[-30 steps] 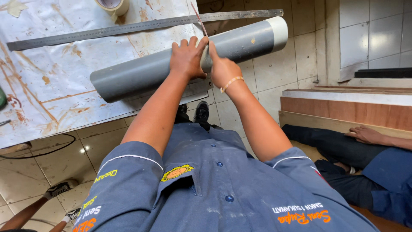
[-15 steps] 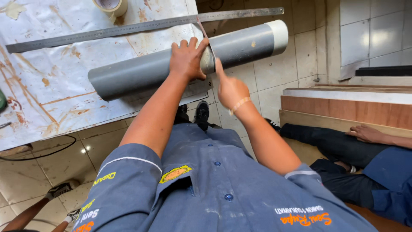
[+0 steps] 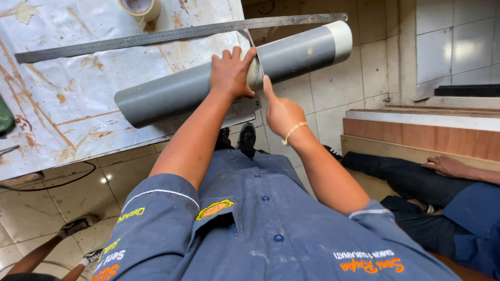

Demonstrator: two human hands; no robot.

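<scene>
A long grey plastic pipe (image 3: 177, 93) with a white end lies slanted across the edge of a stained white table (image 3: 78, 78), its white end hanging over the floor. My left hand (image 3: 230, 73) presses flat on top of the pipe near its middle. My right hand (image 3: 281, 112) is just in front of the pipe, forefinger stretched up against a pale strip of tape wrapped round the pipe. A thin strip rises from the pipe toward the long steel ruler (image 3: 177, 34).
A roll of masking tape (image 3: 138, 7) sits at the table's far edge. A black cable (image 3: 57, 182) trails on the tiled floor. Another person in blue sits at the right, a hand (image 3: 448, 165) on a leg, beside wooden boards (image 3: 416, 135). Someone's feet show at bottom left.
My right hand has slid off the pipe toward me and now points one finger at the tape band. The left hand stays pressed on the pipe.
</scene>
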